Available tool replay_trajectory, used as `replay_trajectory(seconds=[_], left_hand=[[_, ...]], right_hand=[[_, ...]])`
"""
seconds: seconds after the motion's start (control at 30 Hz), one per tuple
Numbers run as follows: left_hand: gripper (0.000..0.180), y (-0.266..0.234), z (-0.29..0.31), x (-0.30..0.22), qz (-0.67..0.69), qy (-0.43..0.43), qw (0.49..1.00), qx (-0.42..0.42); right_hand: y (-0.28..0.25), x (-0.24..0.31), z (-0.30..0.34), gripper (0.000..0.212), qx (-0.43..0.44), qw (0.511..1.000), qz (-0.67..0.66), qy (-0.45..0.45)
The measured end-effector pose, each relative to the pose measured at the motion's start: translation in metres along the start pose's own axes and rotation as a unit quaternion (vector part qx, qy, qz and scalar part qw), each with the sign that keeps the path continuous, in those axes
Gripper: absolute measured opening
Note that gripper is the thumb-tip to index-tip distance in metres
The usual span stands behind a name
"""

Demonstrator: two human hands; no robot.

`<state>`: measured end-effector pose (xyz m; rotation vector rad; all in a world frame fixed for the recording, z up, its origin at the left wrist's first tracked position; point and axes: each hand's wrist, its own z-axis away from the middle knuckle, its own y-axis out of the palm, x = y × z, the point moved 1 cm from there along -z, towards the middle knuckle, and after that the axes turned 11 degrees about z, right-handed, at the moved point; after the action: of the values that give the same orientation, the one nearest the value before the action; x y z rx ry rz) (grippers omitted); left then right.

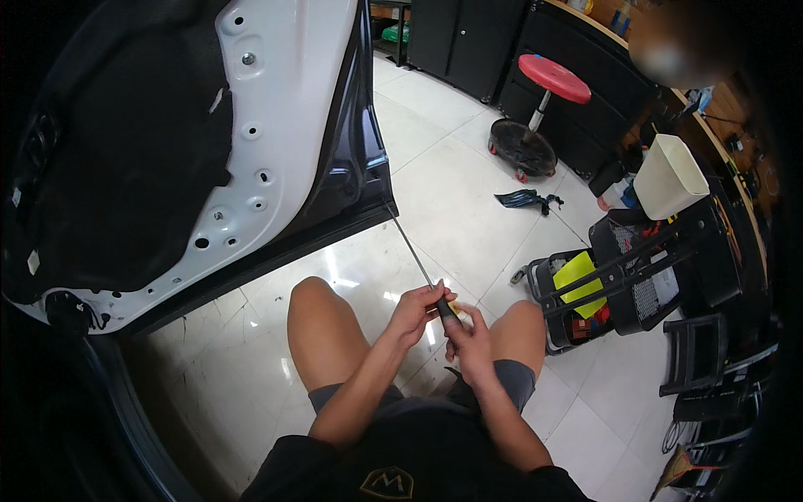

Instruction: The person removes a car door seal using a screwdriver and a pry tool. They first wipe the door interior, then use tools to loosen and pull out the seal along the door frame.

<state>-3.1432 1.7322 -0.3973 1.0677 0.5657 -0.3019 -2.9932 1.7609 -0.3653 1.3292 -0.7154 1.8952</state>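
Note:
Both of my hands are at a long, thin metal rod tool (pixel 412 247) with a dark handle, above the gap between my knees. My left hand (pixel 412 316) closes round the front of the handle, where the shaft begins. Lower on the handle, the fingers of my right hand (pixel 472 345) curl round it. A small patch of yellow shows between the hands; I cannot tell what it belongs to. The shaft slants up and left to the lower corner of an opened car door (pixel 288 180). Whether its tip touches the door cannot be made out.
A red-topped rolling stool (pixel 554 79) stands ahead to the right, with a dark crumpled piece (pixel 529 200) on the tiled floor before it. To the right are a black tool cart (pixel 615 276), a cream bin (pixel 669 177) and a workbench. Black cabinets (pixel 460 42) line the back.

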Motion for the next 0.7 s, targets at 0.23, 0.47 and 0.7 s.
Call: replay_trajectory(seconds=[0.23,0.47,0.7], left_hand=[[0.032,-0.022,-0.019,0.021,0.114,-0.007,0.987,0.113],[0.044,0.006,0.015,0.003,-0.088,-0.028,0.995,-0.045],[0.064,0.000,0.014,0.011,-0.033,0.017,0.999,-0.014]], right_hand=[[-0.012,-0.021,0.006,0.054,0.172,0.980,-0.086,0.054],[0.006,0.007,0.020,0.047,-0.095,0.843,0.491,-0.200],[-0.024,-0.026,0.012,0.044,0.265,0.783,-0.473,0.303]])
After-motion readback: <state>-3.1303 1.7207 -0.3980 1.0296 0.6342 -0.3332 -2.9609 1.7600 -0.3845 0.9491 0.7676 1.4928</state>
